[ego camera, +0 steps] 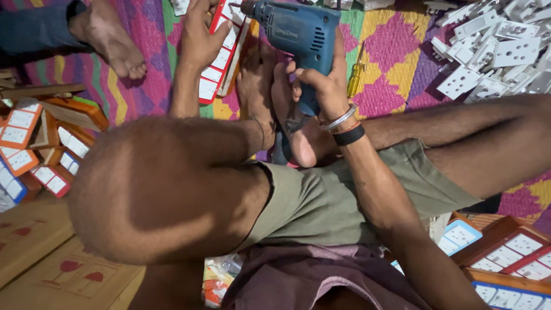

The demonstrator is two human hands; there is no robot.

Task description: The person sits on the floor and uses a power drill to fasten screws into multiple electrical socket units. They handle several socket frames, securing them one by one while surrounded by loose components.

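My right hand [322, 81] grips the handle of a blue electric drill [298, 34], which points left toward the top of the view. My left hand [200, 35] presses down on a red-framed board with white switch plates [219, 60], lying on the mat just left of the drill. My feet rest beside the board, under the drill. A yellow-handled screwdriver [356, 73] lies on the mat right of the drill.
A heap of white plastic switch plates [499, 46] fills the top right. Stacks of finished boards sit at the left [34, 143] and bottom right [511, 252]. Another person's foot [112, 40] rests at top left. Cardboard boxes [40, 252] lie at bottom left.
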